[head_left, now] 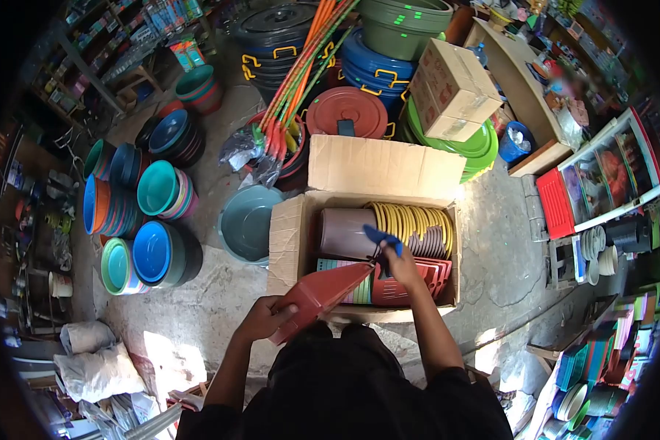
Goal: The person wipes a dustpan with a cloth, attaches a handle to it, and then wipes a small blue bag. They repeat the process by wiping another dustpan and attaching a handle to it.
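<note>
My left hand [266, 320] is closed on the wide end of a red plastic dustpan [317, 292], which is held tilted above the near side of an open cardboard box [289, 238]. At the dustpan's narrow end, my right hand [396, 264] is closed on a crumpled blue cloth-like piece [380, 237]; dark strands hang beside it, too small to make out. Under my hands, the box holds a stack of brown containers [345, 232], yellow-rimmed ones [411, 220], more red dustpans [429, 277] and pale green and pink plastic pieces [334, 268].
A grey-blue basin [249, 220] stands left of the box, with several stacked buckets [154, 253] beyond. Behind are a red lidded bin [347, 111], orange and green poles [301, 81] and a closed carton [451, 92]. A glass-fronted case [609, 172] is at right.
</note>
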The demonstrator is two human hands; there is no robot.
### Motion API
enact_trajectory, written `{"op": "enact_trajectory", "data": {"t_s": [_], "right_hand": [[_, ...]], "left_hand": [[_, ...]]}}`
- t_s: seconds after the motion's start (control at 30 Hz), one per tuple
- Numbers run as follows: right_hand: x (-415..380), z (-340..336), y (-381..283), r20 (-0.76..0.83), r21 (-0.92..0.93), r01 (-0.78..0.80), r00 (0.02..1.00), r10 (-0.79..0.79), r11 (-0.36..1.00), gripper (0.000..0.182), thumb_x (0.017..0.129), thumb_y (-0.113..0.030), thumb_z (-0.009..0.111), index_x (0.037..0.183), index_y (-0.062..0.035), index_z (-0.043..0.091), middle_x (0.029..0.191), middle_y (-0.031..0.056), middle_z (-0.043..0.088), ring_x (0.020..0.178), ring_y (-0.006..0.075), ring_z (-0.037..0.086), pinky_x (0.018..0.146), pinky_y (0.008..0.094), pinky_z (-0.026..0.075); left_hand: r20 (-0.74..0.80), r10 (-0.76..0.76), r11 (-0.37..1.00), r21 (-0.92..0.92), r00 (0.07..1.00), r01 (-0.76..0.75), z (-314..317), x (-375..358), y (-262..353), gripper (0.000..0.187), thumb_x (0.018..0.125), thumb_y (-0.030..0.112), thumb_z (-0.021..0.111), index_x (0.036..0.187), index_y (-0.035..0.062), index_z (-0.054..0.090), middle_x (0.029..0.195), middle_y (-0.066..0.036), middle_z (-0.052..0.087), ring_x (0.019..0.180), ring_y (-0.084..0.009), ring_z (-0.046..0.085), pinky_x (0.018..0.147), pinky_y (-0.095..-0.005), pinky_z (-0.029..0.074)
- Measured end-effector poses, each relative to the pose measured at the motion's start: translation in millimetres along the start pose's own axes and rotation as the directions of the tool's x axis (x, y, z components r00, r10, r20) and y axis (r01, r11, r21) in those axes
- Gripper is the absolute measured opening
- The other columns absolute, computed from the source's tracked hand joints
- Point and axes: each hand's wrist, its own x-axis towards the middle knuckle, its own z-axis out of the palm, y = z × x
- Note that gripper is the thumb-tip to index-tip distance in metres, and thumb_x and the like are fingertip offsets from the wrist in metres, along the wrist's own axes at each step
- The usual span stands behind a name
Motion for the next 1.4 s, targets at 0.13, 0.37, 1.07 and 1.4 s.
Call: {"op": "enact_trajectory", "data": {"t_s": [0.13,0.37,1.07,1.4], "right_hand": [[-38,62,-15,0.368,-0.204,0.61,0.772,-0.518,0.765,0.046,0.08,-0.019,0.067,0.123,-0.0053,0.059,0.098,0.0156,0.062,0.09,0.0294,0.061,0.08,0.0392,0.048],[-56,140,12,0.516,-0.367,0.587,0.774,-0.367,0.722,0.059,0.061,-0.011,0.075,0.117,-0.0082,0.055,0.115,0.0095,0.057,0.114,0.0307,0.051,0.095,0.0445,0.038],[72,199,175,-0.095,-0.511,-0.327,0.941,0.326,0.795,0.067,0.075,-0.035,0.076,0.13,-0.0088,0.046,0.103,0.0214,0.068,0.095,0.0364,0.067,0.084,0.0424,0.051],[111,244,204,-0.124,-0.693,-0.343,0.923,0.364,0.634,0.05,0.071,-0.038,0.074,0.104,-0.0027,0.063,0.098,0.0207,0.069,0.096,0.0375,0.066,0.081,0.0433,0.053]], "left_hand": [[0.086,-0.077,0.984,0.165,0.993,0.062,-22,13,-25,0.027,0.085,0.025,0.074,0.094,-0.0002,0.069,0.08,-0.003,0.065,0.072,-0.0055,0.056,0.061,-0.0266,0.045],[-0.667,0.295,0.894,-0.06,0.685,-0.444,-55,10,-117,0.041,0.071,0.022,0.08,0.101,0.0043,0.059,0.102,-0.01,0.06,0.094,-0.0245,0.058,0.084,-0.0364,0.045],[-0.782,-0.433,0.893,-0.44,0.448,0.094,-140,-75,-237,0.083,0.072,-0.012,0.066,0.144,0.0097,0.032,0.13,-0.01,0.047,0.118,-0.0235,0.049,0.098,-0.0341,0.045],[-0.792,-0.412,0.909,-0.393,0.451,0.139,-110,-80,-237,0.057,0.074,-0.011,0.065,0.123,0.0078,0.042,0.118,-0.008,0.05,0.109,-0.0194,0.053,0.093,-0.0318,0.043]]}}
